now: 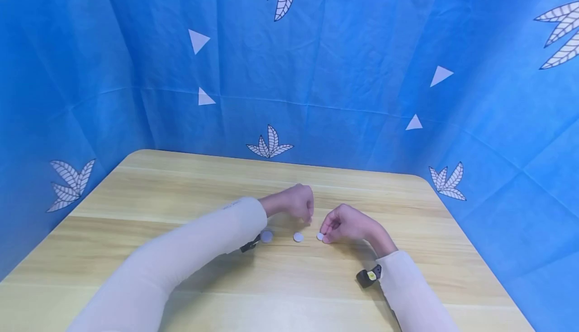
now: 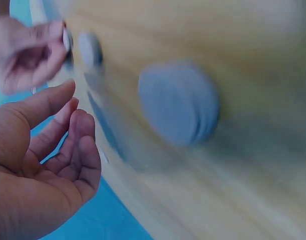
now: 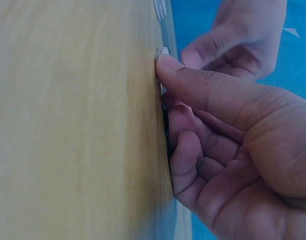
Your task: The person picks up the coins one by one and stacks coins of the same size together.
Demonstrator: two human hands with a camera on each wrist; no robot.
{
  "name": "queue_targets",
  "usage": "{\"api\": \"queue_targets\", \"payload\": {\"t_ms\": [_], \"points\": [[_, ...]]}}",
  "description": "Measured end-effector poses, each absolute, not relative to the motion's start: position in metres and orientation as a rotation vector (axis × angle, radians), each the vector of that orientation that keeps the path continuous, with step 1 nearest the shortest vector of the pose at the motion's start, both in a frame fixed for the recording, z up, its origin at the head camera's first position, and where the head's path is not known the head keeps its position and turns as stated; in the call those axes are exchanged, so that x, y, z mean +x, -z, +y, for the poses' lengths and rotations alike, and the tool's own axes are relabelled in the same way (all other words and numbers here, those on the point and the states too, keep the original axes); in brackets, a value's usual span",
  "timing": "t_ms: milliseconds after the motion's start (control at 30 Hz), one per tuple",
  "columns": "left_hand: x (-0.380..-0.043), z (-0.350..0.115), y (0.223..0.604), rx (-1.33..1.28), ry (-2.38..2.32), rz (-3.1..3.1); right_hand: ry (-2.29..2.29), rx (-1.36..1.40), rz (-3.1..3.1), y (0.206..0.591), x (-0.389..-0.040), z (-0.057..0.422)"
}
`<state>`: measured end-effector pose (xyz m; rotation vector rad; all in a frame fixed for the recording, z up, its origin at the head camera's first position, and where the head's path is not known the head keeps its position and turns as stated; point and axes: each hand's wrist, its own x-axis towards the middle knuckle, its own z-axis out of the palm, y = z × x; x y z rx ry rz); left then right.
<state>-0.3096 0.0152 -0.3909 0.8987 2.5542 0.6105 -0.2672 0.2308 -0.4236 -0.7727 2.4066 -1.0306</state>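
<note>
Three small round white discs lie in a row on the wooden table: a left disc (image 1: 267,236), a middle disc (image 1: 298,237) and a right disc (image 1: 320,236). Thumb and fingertips of my right hand (image 1: 349,223) pinch the right one at the tabletop. Close up in the left wrist view, the left disc (image 2: 178,102) looks greyish, with ridges on its side like stacked layers. My left hand (image 1: 296,202) hovers just behind the middle disc. Its fingers (image 2: 85,137) are loosely bent with nothing between them, and the thumb tip stands near the index fingertip.
The light wooden table (image 1: 203,181) has rounded far corners. Blue cloth (image 1: 344,61) with white leaf and triangle prints hangs behind and at both sides. A black wrist camera (image 1: 367,275) sits below the right sleeve, close to the tabletop.
</note>
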Motion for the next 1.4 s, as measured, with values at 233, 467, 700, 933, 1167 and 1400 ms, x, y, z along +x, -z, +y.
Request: {"api": "queue_targets", "payload": {"t_ms": [233,467,700,933,1167,1400], "points": [[-0.34,0.006,0.385,0.899,-0.677,2.632,1.032,-0.777,2.41,0.423,-0.267,0.231],[-0.364,0.001,0.386,0.816,-0.779,2.622,1.013,-0.758,2.433,0.422,-0.267,0.23],[-0.386,0.004,0.396,0.781,-0.81,2.586,1.009,-0.748,2.431,0.422,-0.267,0.227],[-0.395,0.012,0.404,0.82,-0.797,2.523,1.013,-0.738,2.429,0.422,-0.268,0.231],[-0.398,0.013,0.407,0.828,-0.757,2.509,1.005,-0.731,2.432,0.423,-0.268,0.23],[-0.4,0.014,0.41,0.823,-0.755,2.492,1.001,-0.736,2.436,0.423,-0.268,0.23]]}}
